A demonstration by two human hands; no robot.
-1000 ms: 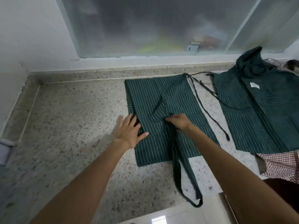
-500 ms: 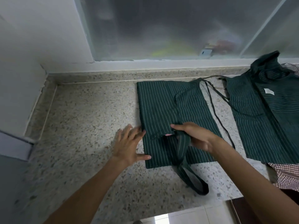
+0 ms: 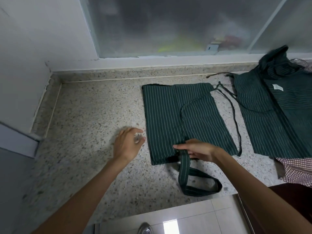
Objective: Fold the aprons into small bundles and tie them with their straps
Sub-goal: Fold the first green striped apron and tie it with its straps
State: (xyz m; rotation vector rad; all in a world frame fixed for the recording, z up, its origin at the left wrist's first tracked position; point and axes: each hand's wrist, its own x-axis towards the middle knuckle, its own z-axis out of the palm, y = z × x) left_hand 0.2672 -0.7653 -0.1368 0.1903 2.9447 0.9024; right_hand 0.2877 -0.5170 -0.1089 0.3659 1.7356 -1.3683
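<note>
A dark green pinstriped apron (image 3: 170, 119) lies folded lengthwise into a long panel on the speckled stone counter (image 3: 87, 115). Its wide neck strap (image 3: 194, 183) loops off the near edge toward me. My right hand (image 3: 195, 150) rests on the panel's near end and pinches the neck strap where it joins the cloth. My left hand (image 3: 127, 143) hovers just left of the apron, blurred, fingers loosely bent, holding nothing. A thin dark tie strap (image 3: 233, 115) trails along the panel's right side.
A second green striped apron (image 3: 273, 115) lies spread at the right, with a red checked cloth (image 3: 297, 169) under its near corner. A frosted window (image 3: 168, 24) and sill run along the back. A white wall (image 3: 33, 48) closes the left. The counter's front edge is near me.
My left hand lifted off the apron's left edge and moved away to the left. My right hand slid toward the near end and took hold of the neck strap.
</note>
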